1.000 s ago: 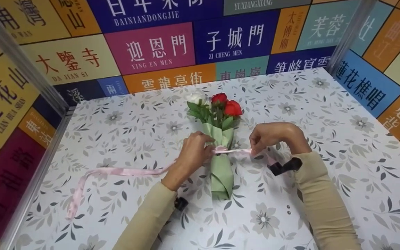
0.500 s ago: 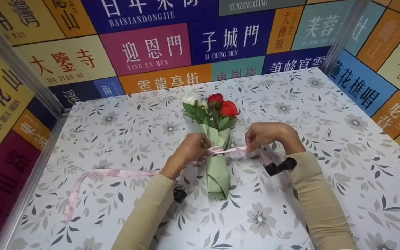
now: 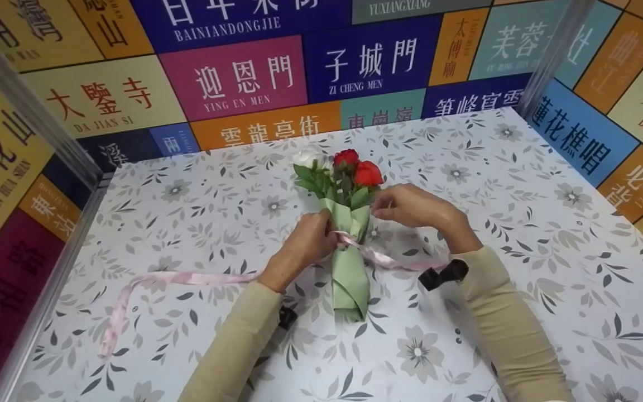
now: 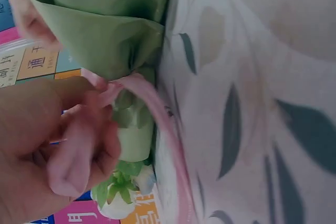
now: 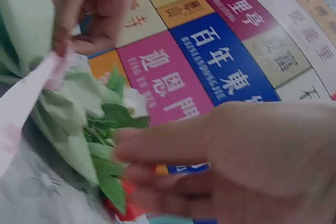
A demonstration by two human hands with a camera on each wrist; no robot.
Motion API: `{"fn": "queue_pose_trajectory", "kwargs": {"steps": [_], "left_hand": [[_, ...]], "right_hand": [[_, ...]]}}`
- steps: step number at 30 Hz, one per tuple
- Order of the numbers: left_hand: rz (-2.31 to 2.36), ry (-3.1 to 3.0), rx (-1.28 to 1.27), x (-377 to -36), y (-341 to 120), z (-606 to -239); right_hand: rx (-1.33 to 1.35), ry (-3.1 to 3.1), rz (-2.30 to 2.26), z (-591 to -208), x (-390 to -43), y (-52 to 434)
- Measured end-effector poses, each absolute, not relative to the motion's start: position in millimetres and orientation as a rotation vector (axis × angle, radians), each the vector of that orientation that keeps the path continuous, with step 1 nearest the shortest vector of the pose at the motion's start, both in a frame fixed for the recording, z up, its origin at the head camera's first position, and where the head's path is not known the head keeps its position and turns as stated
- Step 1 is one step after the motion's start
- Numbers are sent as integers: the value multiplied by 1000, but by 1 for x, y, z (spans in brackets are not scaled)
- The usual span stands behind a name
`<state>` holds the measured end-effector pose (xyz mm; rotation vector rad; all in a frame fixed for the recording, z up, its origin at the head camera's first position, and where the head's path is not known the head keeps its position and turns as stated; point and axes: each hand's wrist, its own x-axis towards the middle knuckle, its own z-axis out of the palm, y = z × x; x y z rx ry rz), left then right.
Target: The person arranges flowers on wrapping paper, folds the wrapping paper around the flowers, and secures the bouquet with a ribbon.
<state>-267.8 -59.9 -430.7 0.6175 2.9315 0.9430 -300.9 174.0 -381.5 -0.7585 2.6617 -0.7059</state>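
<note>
A small bouquet lies in the middle of the table: red roses (image 3: 367,173), a white rose (image 3: 307,156) and leaves in a green paper wrap (image 3: 350,273). A pink ribbon (image 3: 198,277) crosses the wrap's neck. My left hand (image 3: 328,239) pinches the ribbon against the wrap's left side, as the left wrist view shows with the ribbon (image 4: 79,150) between thumb and fingers. My right hand (image 3: 378,209) holds no ribbon; its fingers reach straight to the wrap's upper right rim and leaves (image 5: 105,182). The ribbon's right end (image 3: 397,261) lies loose on the table.
The table (image 3: 522,195) has a grey floral cover. Walls of colourful sign panels (image 3: 232,78) close it in at the back, left and right, with metal corner posts (image 3: 31,106). The ribbon's long tail (image 3: 112,324) curls toward the front left edge.
My right hand let go of the ribbon's right end and moved up and left to the wrap's top rim. The freed end dropped onto the table. The left hand kept its pinch.
</note>
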Motion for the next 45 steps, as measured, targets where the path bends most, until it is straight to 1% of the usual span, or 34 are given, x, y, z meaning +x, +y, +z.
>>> {"fn": "queue_pose_trajectory", "kwargs": {"steps": [2, 5, 14, 23, 28, 35, 42, 45], "left_hand": [[963, 2954, 633, -268, -59, -433], [1004, 2973, 668, -268, -59, -437], [1075, 3042, 806, -269, -58, -444], [1180, 3023, 834, -266, -60, -444], [1168, 2984, 847, -265, -64, -444], [1203, 2898, 764, -264, -69, -443], [1160, 2893, 833, -263, -81, -440], [1135, 2825, 825, -262, -89, -436]], "right_hand": [[-819, 2720, -839, -388, -301, 161], [-907, 2755, -917, -398, -301, 145], [-963, 2755, -881, -417, -299, 129], [-1032, 2784, -899, -418, -299, 126], [-988, 2809, -837, -416, -298, 127], [-978, 2796, -730, -413, -296, 131], [-971, 2816, -615, -405, -291, 135], [-968, 2811, -574, -398, -288, 140]]}}
